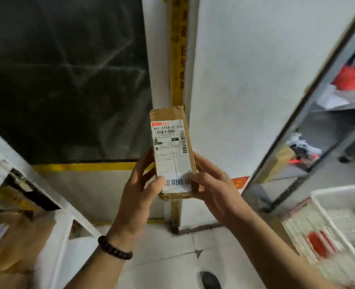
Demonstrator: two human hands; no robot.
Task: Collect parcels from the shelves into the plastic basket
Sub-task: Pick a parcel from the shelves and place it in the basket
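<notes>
Cardboard parcel (172, 142), stiff and probably light: our left grip (139, 195) and right grip (212, 188) both pinch its sides near the bottom.

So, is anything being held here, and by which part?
The small brown cardboard parcel with a white label, held at its lower end: left hand on its left edge, right hand on its right.
</notes>
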